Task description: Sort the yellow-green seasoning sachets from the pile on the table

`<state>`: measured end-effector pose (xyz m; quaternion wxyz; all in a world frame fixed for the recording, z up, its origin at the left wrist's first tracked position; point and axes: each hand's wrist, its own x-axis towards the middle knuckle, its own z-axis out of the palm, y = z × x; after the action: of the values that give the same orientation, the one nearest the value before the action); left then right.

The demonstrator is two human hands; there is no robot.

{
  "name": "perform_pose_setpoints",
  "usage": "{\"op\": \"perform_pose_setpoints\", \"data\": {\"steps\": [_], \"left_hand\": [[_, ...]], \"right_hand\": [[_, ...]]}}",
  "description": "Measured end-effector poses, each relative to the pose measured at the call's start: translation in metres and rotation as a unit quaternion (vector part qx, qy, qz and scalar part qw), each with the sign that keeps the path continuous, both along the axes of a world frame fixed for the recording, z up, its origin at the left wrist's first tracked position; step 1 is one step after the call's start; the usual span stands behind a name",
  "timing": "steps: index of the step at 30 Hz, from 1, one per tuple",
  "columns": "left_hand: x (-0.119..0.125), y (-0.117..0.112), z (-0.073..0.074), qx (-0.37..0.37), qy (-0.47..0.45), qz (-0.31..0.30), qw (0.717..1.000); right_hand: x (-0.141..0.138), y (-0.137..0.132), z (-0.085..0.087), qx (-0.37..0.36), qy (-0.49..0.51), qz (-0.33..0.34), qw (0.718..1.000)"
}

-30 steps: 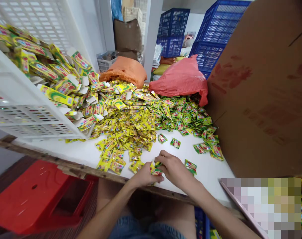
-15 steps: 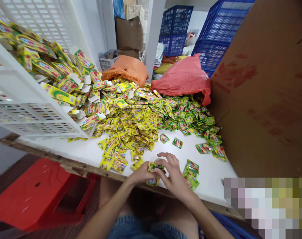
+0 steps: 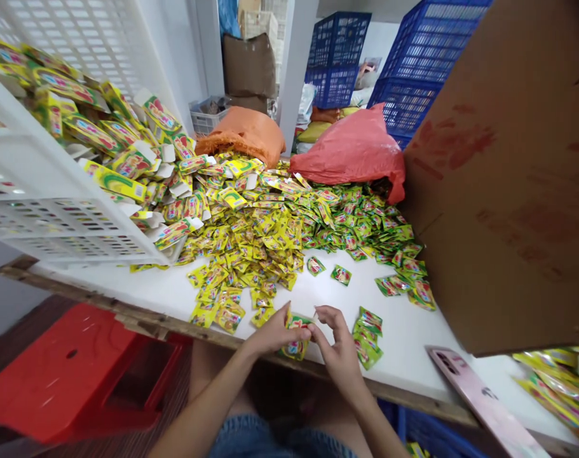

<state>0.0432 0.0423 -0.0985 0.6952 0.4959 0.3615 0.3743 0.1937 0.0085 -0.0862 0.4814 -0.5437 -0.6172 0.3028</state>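
Observation:
Near the table's front edge, a small yellow-green carton point(image 3: 296, 346) is held upright between both hands. My left hand point(image 3: 269, 334) is closed round its left side, thumb across the front. At the carton's upper right edge are the bent thumb and fingertips of my right hand point(image 3: 339, 346), closed on its opening. Left of my hands lie yellow sachets point(image 3: 229, 315), part of a large pile. A short stack of green sachets point(image 3: 367, 337) lies just right of my right hand. Two single green sachets point(image 3: 340, 274) rest beyond my hands on the white tabletop point(image 3: 308, 296).
A tipped white crate point(image 3: 74, 219) spills open cartons point(image 3: 120, 181) at left. Orange point(image 3: 244, 130) and red point(image 3: 356, 149) sacks lie behind the pile. A tall cardboard box point(image 3: 503, 191) walls the right side, a pink phone point(image 3: 484, 401) before it. A red stool point(image 3: 65, 372) stands lower left.
My right hand's fingers have drawn back and lower to the carton's upper right edge, so more of its front shows. The left hand keeps its hold, its index finger now raised.

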Motion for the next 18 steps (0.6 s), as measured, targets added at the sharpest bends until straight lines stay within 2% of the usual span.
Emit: {"op": "perform_pose_setpoints", "data": {"steps": [3,5,10,12,16,18], "left_hand": [[0.001,-0.006,0.003,0.035,-0.018,0.074,0.996],[-0.002,-0.011,0.005,0.059,-0.014,0.102,0.993],[-0.013,-0.012,0.010,0.105,0.048,0.078,0.990],[-0.014,-0.009,0.011,0.140,0.076,0.088,0.983],[-0.011,-0.008,0.011,0.161,0.032,0.131,0.978],[-0.011,-0.010,0.009,0.158,0.021,0.129,0.979]], "right_hand": [[-0.004,-0.002,-0.013,0.000,0.060,-0.041,0.997],[-0.006,-0.002,-0.014,-0.003,0.055,-0.045,0.997],[-0.006,0.003,-0.001,-0.011,0.007,0.033,0.999],[-0.005,0.006,0.004,0.005,-0.010,0.051,0.999],[-0.006,0.006,0.004,0.023,-0.010,0.011,1.000],[-0.007,0.004,0.002,0.024,-0.014,0.022,0.999]]}}
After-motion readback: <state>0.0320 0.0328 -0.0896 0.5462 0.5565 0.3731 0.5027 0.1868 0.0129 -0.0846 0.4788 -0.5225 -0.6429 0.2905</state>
